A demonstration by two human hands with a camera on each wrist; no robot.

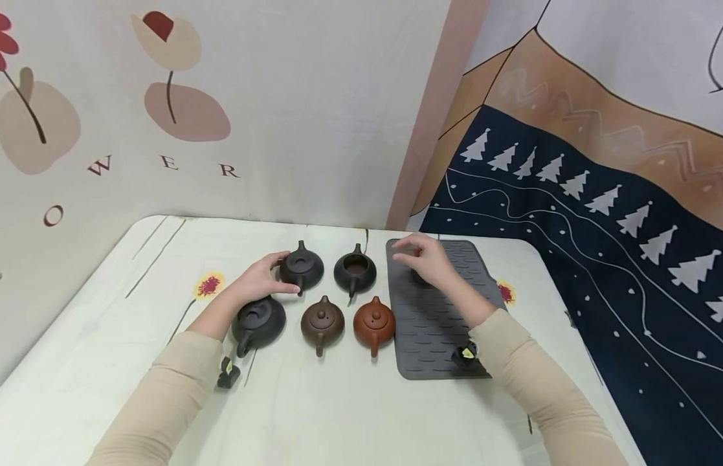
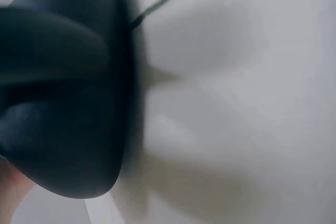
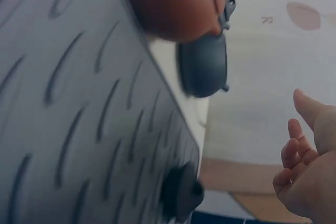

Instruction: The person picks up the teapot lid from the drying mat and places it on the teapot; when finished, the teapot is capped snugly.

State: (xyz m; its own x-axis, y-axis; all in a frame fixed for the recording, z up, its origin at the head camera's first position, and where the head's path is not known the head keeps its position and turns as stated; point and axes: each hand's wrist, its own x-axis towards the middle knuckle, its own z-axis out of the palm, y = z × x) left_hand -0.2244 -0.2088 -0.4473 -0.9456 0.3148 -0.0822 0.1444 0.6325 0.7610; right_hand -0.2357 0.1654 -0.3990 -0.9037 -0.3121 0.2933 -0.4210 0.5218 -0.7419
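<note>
My left hand [image 1: 261, 279] holds a black teapot [image 1: 303, 264] in the back row from its left side, thumb near the handle and fingers toward the spout. A larger black teapot [image 1: 259, 323] sits just below that wrist; the left wrist view shows a dark teapot [image 2: 68, 103] very close. My right hand [image 1: 428, 262] hovers above the grey mat, fingers loosely bent and holding nothing; it shows at the right edge of the right wrist view [image 3: 312, 166]. Below it, a small black lid [image 3: 181, 192] lies on the mat, mostly hidden by the hand in the head view.
A lidless black teapot [image 1: 355, 270] stands right of the held one. In front are a brown teapot [image 1: 322, 321] and a reddish-brown teapot [image 1: 375, 322], both lidded. The grey ridged mat [image 1: 422, 349] lies at right. A patterned curtain [image 1: 314, 129] hangs behind the table.
</note>
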